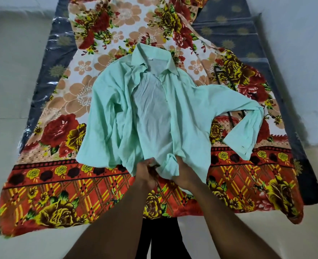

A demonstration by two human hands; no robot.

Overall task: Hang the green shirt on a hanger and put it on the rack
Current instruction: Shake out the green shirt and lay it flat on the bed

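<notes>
- Head view: the green shirt [154, 113] lies open and face up in the middle of the frame on a floral blanket [61, 184]. Its collar [154, 57] points to 12 o'clock and its hem to 6 o'clock.
- Both hands meet at the hem at 6 o'clock. The left hand [145, 172] has its fingers curled into the hem fabric. Just beside it, the right hand [183, 173] is clenched round a bunched wad of the front panel's edge.
- Lifting from the hem alone would probably bring the shirt up upside down, with the collar dangling. A hanger has to enter at the shoulders, so the grip would need to change.
- The sleeve [244, 128] reaches out to 3 o'clock and doubles back toward 4 o'clock. A quick pull could twist it or tuck it inside the body.
- The front panel toward 9 o'clock is crumpled in folds and may bunch further if the hem is dragged.
- The blanket lies loose over a plastic-wrapped mattress [229, 30], so a hard tug on the cloth might slide it along too.
- Thin dark bars [218, 73] show at 2 o'clock, and more run under the sleeve. They may be a hanger, but I cannot tell. If so, the sleeve could snag on it.
- No rack is in view.
</notes>
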